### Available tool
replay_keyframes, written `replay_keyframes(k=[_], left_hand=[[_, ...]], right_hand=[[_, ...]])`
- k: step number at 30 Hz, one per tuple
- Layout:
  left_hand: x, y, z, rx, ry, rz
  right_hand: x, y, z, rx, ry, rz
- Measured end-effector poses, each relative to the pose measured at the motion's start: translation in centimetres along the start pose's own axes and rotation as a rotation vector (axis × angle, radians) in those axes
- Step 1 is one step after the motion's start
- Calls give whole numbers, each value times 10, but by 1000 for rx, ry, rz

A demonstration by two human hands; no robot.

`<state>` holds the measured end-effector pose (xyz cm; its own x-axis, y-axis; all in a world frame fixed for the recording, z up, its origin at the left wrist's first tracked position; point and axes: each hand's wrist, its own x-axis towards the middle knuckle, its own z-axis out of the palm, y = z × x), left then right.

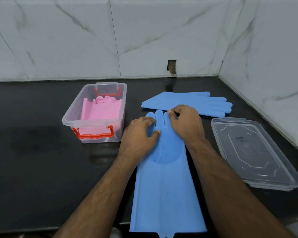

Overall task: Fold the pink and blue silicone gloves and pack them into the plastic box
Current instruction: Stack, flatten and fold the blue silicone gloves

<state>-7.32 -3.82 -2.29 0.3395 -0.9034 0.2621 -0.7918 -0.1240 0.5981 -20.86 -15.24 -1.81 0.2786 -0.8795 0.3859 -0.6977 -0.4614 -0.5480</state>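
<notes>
A blue silicone glove lies flat and lengthwise in front of me, fingers pointing away, its cuff hanging over the counter's near edge. My left hand presses on its left finger area, thumb on the bristled palm. My right hand rests on its right fingers, fingertips curled at the tips. A second blue glove lies flat crosswise just behind, fingers to the right. The clear plastic box with red handles stands at the left, with pink gloves folded inside it.
The box's clear lid lies on the black counter at the right. Marble-tiled walls close off the back and right side. A small hole shows in the back wall.
</notes>
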Motion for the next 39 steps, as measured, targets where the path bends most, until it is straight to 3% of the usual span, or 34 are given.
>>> replay_keyframes(k=[7,14,18,26,29,32,34,37,39], left_hand=[[-1,1,0,-25,26,4],[-9,10,-4,-153,119,159],[-17,13,-7,-196,118,197],[-31,22,-15,-99,333,249],[-39,26,-17,-63,381,282],[-50,27,-22,-189,326,308],[-62,28,-29,-196,262,358],[-76,27,-33,-36,168,417],[-84,28,-36,-62,110,427]], right_hand=[[1,-2,0,-83,5,-34],[-8,-20,-19,254,452,-281],[-15,-28,-22,342,560,-327],[-38,-30,-31,497,502,-344],[-49,-20,-33,706,497,-205],[-65,-17,-35,1153,313,70],[-75,-23,-39,1281,301,33],[-92,-29,-44,1047,346,-66],[-106,-27,-42,933,316,-78]])
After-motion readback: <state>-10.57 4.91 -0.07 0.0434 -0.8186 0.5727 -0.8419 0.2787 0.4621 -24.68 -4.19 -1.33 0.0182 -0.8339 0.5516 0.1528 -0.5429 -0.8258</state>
